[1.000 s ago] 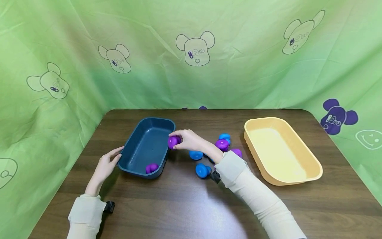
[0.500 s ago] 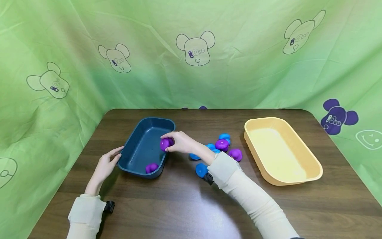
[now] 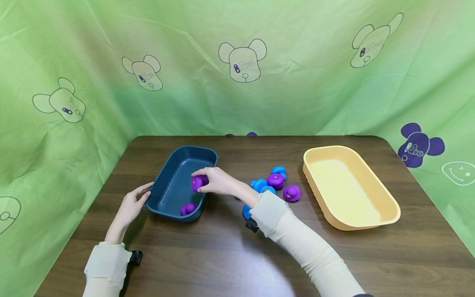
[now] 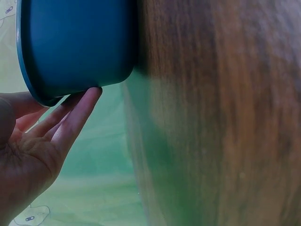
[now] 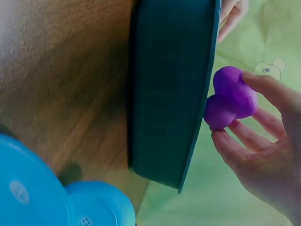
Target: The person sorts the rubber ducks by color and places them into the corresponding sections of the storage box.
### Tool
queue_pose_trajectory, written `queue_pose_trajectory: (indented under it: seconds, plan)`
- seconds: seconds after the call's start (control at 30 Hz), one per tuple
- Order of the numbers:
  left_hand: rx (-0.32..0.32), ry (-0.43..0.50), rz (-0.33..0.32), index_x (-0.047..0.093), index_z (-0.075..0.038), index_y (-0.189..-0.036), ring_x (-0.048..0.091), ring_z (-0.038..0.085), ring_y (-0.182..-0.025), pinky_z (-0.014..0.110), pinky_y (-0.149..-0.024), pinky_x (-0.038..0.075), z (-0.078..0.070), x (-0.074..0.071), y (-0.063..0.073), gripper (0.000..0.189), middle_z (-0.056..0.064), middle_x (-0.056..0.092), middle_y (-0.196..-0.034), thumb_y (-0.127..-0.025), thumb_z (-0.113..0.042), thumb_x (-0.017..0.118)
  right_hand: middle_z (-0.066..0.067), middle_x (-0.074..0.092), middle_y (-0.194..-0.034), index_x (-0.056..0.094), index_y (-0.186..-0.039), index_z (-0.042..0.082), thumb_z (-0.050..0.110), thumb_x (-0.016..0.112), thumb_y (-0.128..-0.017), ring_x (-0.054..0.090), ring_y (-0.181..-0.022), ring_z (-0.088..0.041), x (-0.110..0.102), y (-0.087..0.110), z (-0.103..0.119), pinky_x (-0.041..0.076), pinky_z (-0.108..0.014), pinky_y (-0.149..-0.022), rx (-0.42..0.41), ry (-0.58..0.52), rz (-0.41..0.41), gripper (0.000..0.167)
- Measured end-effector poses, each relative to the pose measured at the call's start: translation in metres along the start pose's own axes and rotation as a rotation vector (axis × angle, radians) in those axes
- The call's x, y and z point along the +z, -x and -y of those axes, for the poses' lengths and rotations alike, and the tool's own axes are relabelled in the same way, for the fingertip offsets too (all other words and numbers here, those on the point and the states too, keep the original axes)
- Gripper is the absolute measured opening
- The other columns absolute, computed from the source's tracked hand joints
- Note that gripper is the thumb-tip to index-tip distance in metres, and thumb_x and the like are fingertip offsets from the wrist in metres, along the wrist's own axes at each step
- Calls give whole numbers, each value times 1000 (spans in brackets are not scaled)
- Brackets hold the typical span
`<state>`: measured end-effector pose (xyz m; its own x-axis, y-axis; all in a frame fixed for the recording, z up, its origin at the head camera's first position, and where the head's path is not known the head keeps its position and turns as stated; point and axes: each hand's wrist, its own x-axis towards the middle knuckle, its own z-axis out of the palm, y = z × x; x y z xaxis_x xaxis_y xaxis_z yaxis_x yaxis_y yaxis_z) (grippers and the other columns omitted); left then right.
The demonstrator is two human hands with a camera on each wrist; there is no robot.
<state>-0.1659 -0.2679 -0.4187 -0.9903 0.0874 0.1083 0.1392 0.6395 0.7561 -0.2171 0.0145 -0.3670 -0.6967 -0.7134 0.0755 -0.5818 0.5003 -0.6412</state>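
Desk: carries dark-blue tub, left side.
Left hand: fingers extended, touching tub's outer wall.
Right hand: fingers pinching purple rubber duck; looks mid-placement, next move calls for lowering, letting go.
Purple rubber duck: above tub interior, near right rim; bill not visible, heading and long axis unclear.

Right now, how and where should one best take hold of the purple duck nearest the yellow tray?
I would grip the purple duck across its rounded body, coming from above on the side of the yellow tray. It seems to sit upright, with bare table between it and the tray, while the other loose toys lie to its left in the head view.
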Motion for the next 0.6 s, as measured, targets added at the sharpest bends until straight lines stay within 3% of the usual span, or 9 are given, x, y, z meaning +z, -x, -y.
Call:
queue_pose_trajectory:
  seconds: [0.2, 0.37, 0.43, 0.57, 0.6]
  plan:
    - [9, 22, -17, 50, 4, -122, 51, -4, -83, 16, -62, 46, 0, 1, -1, 32, 26, 56, -110, -92, -6, 45, -11, 56, -114, 54, -119, 2, 13, 64, -80, 52, -97, -19, 7, -4, 2, 43, -22, -78, -11, 17, 7, 42]
    - [51, 43, -40, 52, 2, -120, 55, 4, -85, 18, -62, 47, 6, 2, -2, 32, 22, 59, -107, -92, -10, 46, -12, 55, -116, 53, -120, 2, 13, 62, -82, 51, -102, -21, 12, -5, 3, 40, -25, -84, -20, 43, 23, 41]
    - [56, 33, -45, 52, 1, -120, 55, 9, -84, 20, -61, 46, 7, 3, -2, 31, 21, 59, -106, -91, -10, 47, -13, 53, -118, 53, -121, 2, 13, 61, -83, 48, -108, -22, 12, -4, 3, 38, -27, -89, -20, 40, 31, 40]
    - [62, -9, -45, 52, 1, -120, 54, 9, -83, 19, -61, 41, 6, 2, -2, 31, 20, 60, -105, -91, -9, 47, -13, 52, -120, 54, -120, 2, 13, 61, -83, 45, -113, -23, 9, 1, 3, 35, -31, -94, -14, 18, 32, 39]
    - [44, -42, -31, 51, 2, -121, 53, 11, -84, 20, -62, 40, 3, 1, -2, 32, 24, 58, -107, -92, -8, 46, -12, 53, -120, 54, -120, 3, 13, 60, -84, 45, -113, -22, 8, 3, 3, 36, -31, -93, -11, 13, 31, 38]
